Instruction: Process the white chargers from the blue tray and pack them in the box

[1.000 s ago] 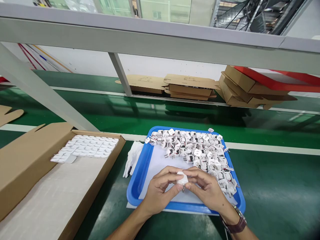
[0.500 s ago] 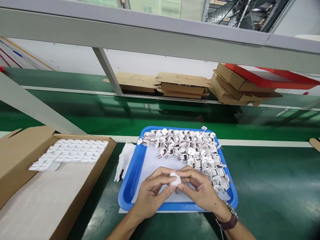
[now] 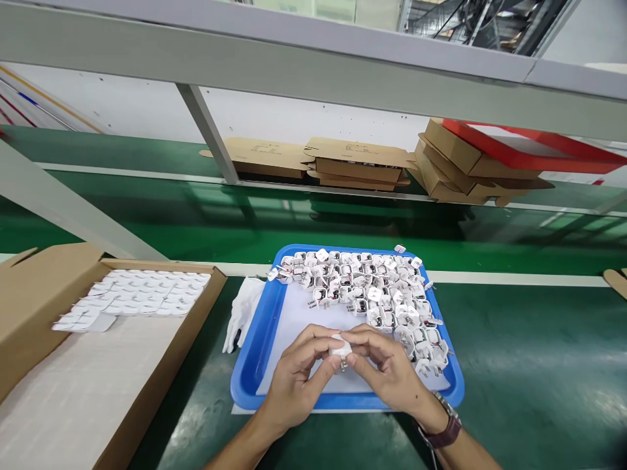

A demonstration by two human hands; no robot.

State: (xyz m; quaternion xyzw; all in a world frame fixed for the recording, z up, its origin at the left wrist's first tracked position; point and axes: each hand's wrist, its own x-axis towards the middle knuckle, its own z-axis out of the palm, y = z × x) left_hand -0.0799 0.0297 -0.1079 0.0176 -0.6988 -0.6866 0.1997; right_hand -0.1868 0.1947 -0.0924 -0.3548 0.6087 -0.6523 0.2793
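Between the fingertips of both hands is a small white plug adapter [image 3: 341, 347], its metal prongs pointing down towards me. My left hand [image 3: 302, 372] pinches it from the left, and my right hand [image 3: 385, 369], with a watch on the wrist, grips it from the right. Both are held above the front part of a blue tray [image 3: 247, 365] lined with white paper. Many similar white plug adapters [image 3: 375, 295] crowd the back and right of this tray, some with open housings and dark parts showing inside.
On the left an open cardboard box [image 3: 161, 385] holds rows of flat white pieces [image 3: 142, 294]. A white glove [image 3: 243, 312] lies between box and tray on the green table [image 3: 529, 365]. Behind, cardboard cartons [image 3: 360, 153] and a red-rimmed box lid [image 3: 539, 155] lie beneath a metal beam.
The plug adapter has turned and tilted slightly between my fingers, its prongs now partly shown behind my thumbs. The whole view has shifted a little. Both hands keep their grip.
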